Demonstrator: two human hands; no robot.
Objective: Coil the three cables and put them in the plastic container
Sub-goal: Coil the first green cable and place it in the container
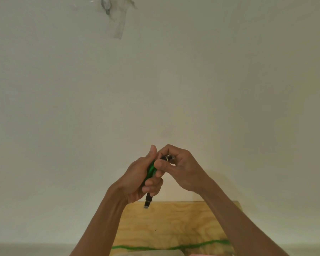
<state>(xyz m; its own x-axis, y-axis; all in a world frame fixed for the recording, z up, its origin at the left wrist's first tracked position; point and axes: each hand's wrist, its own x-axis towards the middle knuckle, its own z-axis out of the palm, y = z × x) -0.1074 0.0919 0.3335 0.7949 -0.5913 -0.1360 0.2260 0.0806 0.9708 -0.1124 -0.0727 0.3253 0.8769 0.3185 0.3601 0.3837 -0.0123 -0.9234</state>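
I hold both hands up in front of a plain pale wall, above the far edge of a wooden tabletop (174,224). My left hand (137,180) is curled closed around a bundled green cable (151,168), thumb pointing up and fingers wrapped across the loops, probably so the coil cannot spring apart. One dark plug (148,200) with a metal tip hangs out below that fist, left free because only the loops need pinning.

To the right, touching the left, my right hand (181,169) pinches the cable's other end: thumb and forefinger are closed on a dark connector (167,157) at the top of the bundle. I judge this grip is guiding the last stretch around or into the coil to lock it.

Lower down, a green strand (174,247) lies across the near part of the tabletop; it may be another cable, though it is blurred. The plastic container is not in view, so the coil is not yet stowed.
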